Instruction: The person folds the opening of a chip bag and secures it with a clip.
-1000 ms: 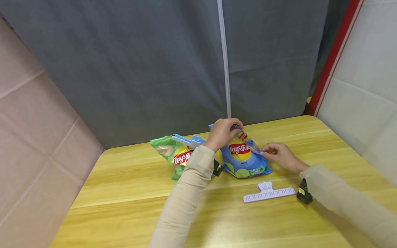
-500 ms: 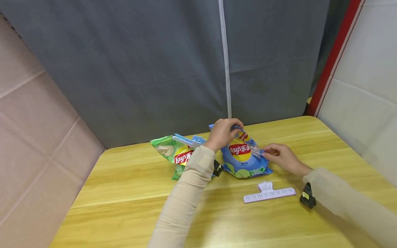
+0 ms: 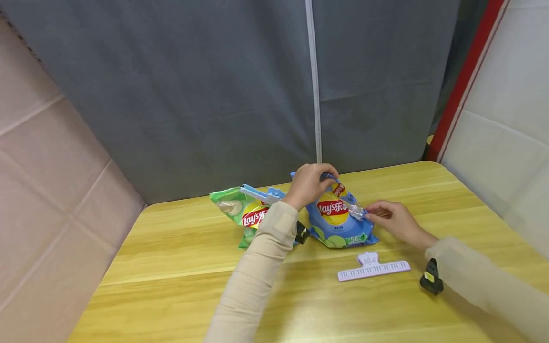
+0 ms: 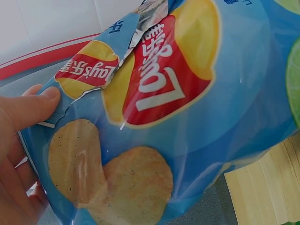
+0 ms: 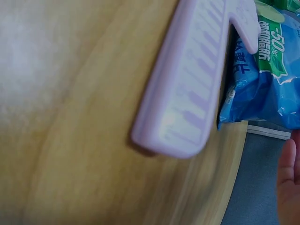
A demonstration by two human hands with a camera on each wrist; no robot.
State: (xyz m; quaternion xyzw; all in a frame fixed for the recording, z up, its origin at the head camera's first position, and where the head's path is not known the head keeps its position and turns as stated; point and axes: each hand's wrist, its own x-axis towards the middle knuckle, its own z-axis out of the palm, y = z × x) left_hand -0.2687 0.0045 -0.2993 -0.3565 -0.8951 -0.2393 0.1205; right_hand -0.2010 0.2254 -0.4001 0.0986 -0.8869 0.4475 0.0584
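A blue bag of potato chips (image 3: 339, 236) leans on the table, its opened top edge folded down over the front. My left hand (image 3: 308, 185) pinches the fold at the upper left; in the left wrist view its thumb (image 4: 49, 96) presses on the folded flap. At the bag's right edge, my right hand (image 3: 396, 224) holds the other end of the fold between thumb and forefinger. In the right wrist view only part of that hand (image 5: 288, 183) shows. A lilac clip with a piano-key pattern (image 3: 374, 271) lies in front of the bag.
To the left, a green bag of chips (image 3: 240, 208) stands with a light blue clip (image 3: 260, 194) across its top; my left forearm covers part of it. A grey curtain (image 3: 214, 119) hangs behind the wooden table (image 3: 171, 286).
My right hand has shifted slightly right along the blue bag's edge, and more of the silvery fold shows there. The left hand keeps its grip in place.
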